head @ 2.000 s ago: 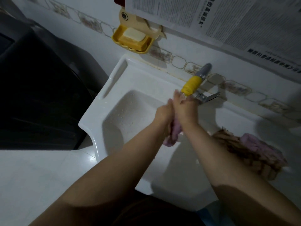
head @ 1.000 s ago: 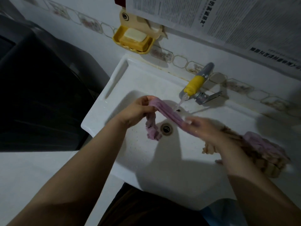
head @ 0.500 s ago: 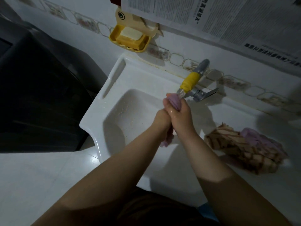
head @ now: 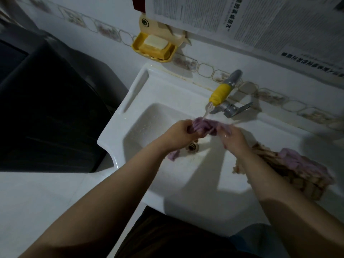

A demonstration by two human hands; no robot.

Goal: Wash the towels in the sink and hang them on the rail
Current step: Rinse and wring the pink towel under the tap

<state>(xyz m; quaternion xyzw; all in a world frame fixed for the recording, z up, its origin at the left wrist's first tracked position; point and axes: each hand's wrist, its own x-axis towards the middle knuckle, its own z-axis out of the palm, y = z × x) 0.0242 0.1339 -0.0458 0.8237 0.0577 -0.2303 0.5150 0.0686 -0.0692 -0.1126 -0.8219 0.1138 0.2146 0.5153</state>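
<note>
A small pink towel [head: 204,125] is stretched between my two hands over the white sink [head: 162,116], right under the water running from the tap [head: 221,93] with its yellow sleeve. My left hand [head: 178,135] grips the towel's left part, and a loose end hangs below it near the drain [head: 192,147]. My right hand [head: 231,135] grips the right part; it is blurred. More towels, one brown-patterned [head: 290,175] and one pink [head: 297,159], lie heaped on the sink's right ledge.
A yellow soap dish [head: 154,47] with a white bar hangs on the tiled wall behind the sink. Newspaper sheets [head: 260,23] cover the wall above. A dark appliance [head: 46,108] stands to the left of the sink.
My hands were pressed together around the bunched towel under the tap. They have drawn apart sideways and the towel is spread between them under the water.
</note>
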